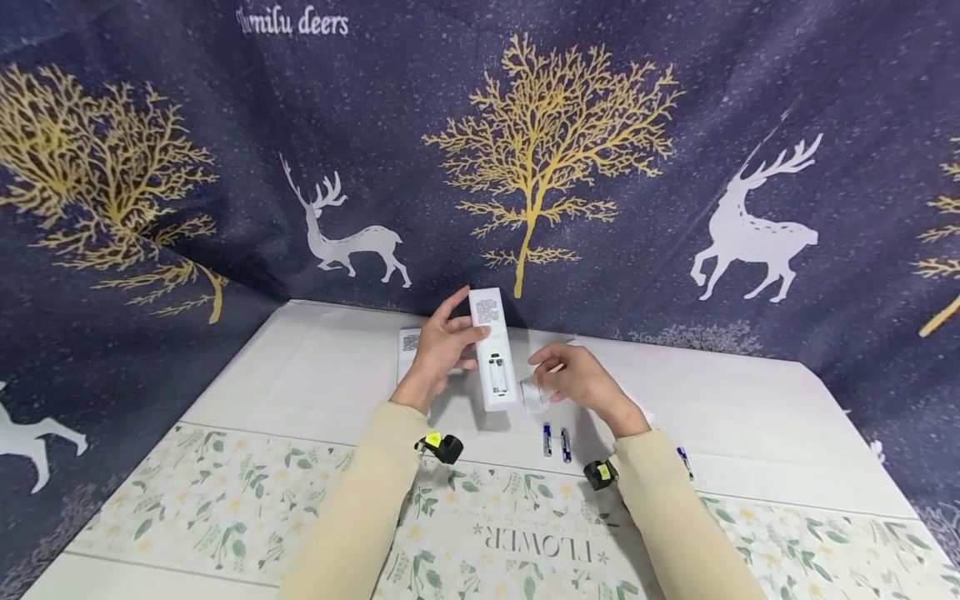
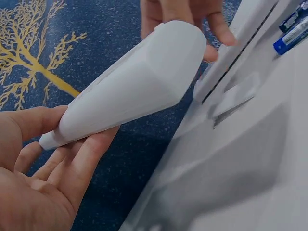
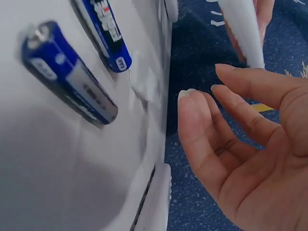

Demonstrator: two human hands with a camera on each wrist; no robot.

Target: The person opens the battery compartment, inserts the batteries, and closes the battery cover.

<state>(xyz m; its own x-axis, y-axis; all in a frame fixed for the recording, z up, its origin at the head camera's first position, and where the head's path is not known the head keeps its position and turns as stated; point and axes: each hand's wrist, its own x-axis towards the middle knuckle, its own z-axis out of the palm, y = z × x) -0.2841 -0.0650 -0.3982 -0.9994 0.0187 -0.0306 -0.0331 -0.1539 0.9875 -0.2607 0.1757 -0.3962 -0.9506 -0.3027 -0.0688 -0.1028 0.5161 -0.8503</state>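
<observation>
My left hand [image 1: 452,340] grips a white remote control [image 1: 492,348], lifted off the table with its back up and its battery bay [image 1: 498,375] uncovered. In the left wrist view the remote [image 2: 134,82] lies across the fingers [image 2: 72,163] with the thumb over it. My right hand [image 1: 555,372] hovers just right of the remote, fingers relaxed and holding nothing. A small white battery cover [image 1: 532,396] lies under its fingertips. Two blue batteries [image 1: 557,442] lie side by side on the table in front of that hand; they look large in the right wrist view [image 3: 72,82].
The white table [image 1: 315,375] has a floral mat [image 1: 225,500] along its near side. A second white remote [image 1: 408,346] lies behind my left hand. Another blue battery [image 1: 684,461] sits right of my right sleeve. A dark deer-print curtain [image 1: 525,167] hangs close behind.
</observation>
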